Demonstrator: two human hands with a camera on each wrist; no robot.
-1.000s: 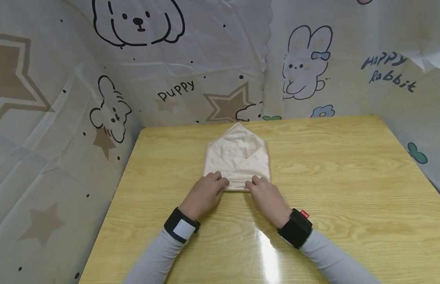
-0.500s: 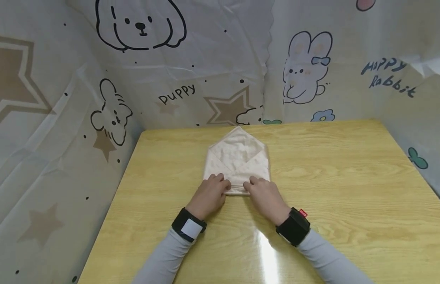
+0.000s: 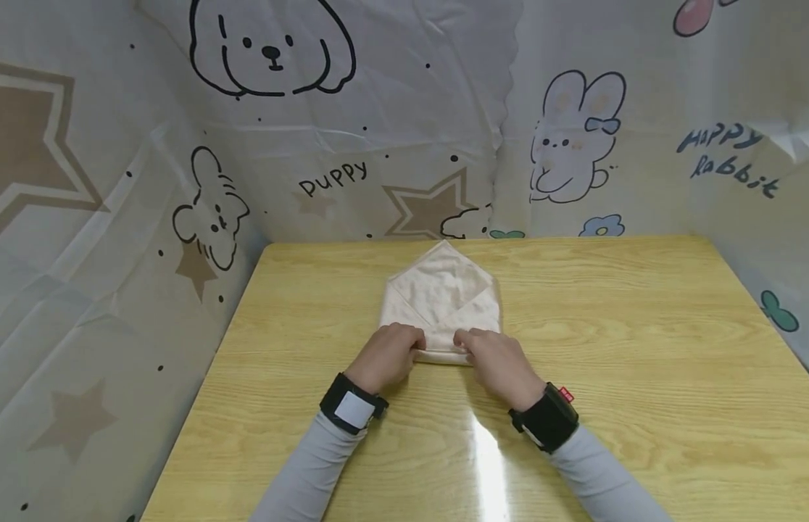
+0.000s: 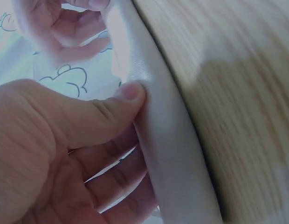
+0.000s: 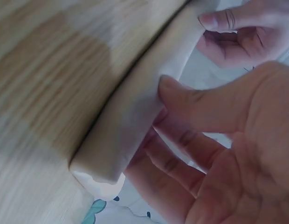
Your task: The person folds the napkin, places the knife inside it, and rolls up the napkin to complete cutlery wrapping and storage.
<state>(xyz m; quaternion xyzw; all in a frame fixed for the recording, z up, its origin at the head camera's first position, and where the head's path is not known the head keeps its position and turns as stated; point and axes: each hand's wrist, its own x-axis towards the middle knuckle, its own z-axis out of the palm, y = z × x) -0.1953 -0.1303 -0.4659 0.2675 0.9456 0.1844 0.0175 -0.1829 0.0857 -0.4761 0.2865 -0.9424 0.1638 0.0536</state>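
A cream, silky-looking cloth [image 3: 444, 290] lies folded on the table, with its pointed end away from me and a flap crease across its middle. Along its near edge runs a thick rolled fold [image 4: 158, 107]. My left hand [image 3: 386, 357] pinches the left part of that fold, thumb on the near side and fingers behind. On the right part, my right hand [image 3: 505, 366] grips the fold the same way, its thumb [image 5: 182, 95] pressed against the roll. A short stretch of the fold shows between the hands. The cloth under the fingers is partly hidden.
The wooden table [image 3: 626, 348] extends to both sides of the cloth. A pale printed sheet [image 3: 391, 87] with animal drawings hangs along its back and sides. Each wrist wears a black strap. A bright reflection lies on the tabletop in front of me.
The near edge of the cloth has been turned further away from me into a roll, with both hands keeping hold of it. The camera view has shifted slightly.
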